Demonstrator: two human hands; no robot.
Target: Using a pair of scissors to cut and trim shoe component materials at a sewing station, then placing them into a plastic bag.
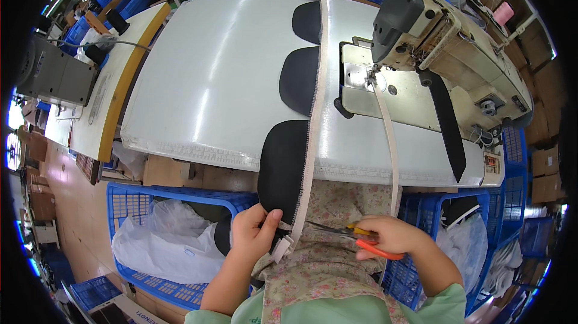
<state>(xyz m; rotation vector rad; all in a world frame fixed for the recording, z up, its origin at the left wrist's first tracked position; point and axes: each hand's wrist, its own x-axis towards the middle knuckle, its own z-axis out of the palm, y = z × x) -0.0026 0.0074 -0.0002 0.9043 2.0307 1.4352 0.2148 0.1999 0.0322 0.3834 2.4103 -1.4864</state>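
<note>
My left hand point(256, 232) is closed on the lower end of a black rounded fabric piece point(283, 164), thumb on top. A pale pink tape point(312, 143) with a zigzag edge runs along its right side and ends in a small fold beside my fingers. Two more dark rounded pieces point(299, 80) hang along the same tape farther up the white table. In my right hand point(394, 236) are scissors point(379, 250) with orange and yellow handles. Their blades point left and reach the tape near my left thumb; whether they touch it I cannot tell.
A sewing machine point(445, 47) stands on the white table point(211, 71) at right, with a second pale tape point(387, 122) leading from its needle to the front edge. A black strip point(445, 125) lies beside it. Blue crates point(174, 191) flank my lap, holding plastic bags.
</note>
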